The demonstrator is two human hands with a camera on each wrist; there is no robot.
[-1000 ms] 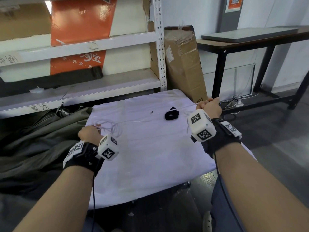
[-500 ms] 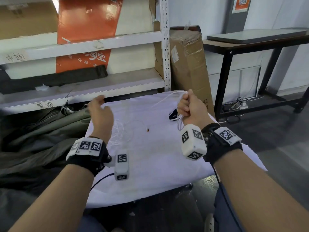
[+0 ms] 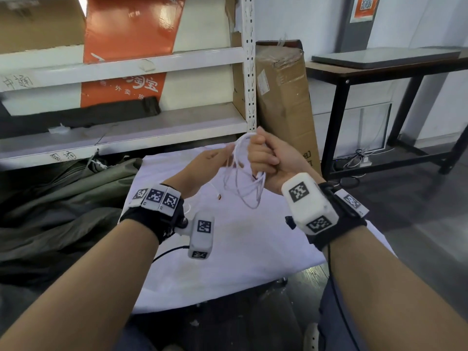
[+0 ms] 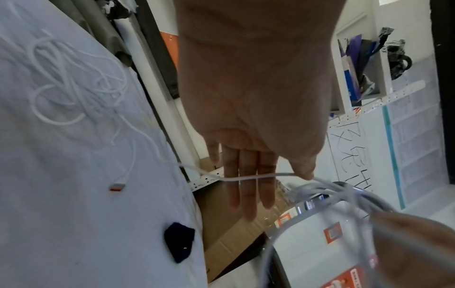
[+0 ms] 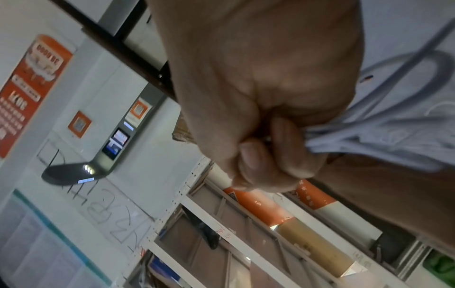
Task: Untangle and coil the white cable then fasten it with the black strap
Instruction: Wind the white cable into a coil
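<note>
A white cloth (image 3: 253,249) covers the table, with shelving (image 3: 152,64) and a cardboard box (image 3: 283,97) behind. The right hand (image 3: 268,158) fists cable (image 3: 243,183) loops above it; the left hand (image 3: 202,165), fingers straight, has a strand draped across. The strap (image 4: 179,243) lies on the cloth

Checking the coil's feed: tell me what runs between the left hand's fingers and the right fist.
A strand of the white cable crosses the left hand fingers and joins the loops gripped by the right hand. Left wrist and head views show it.
</note>
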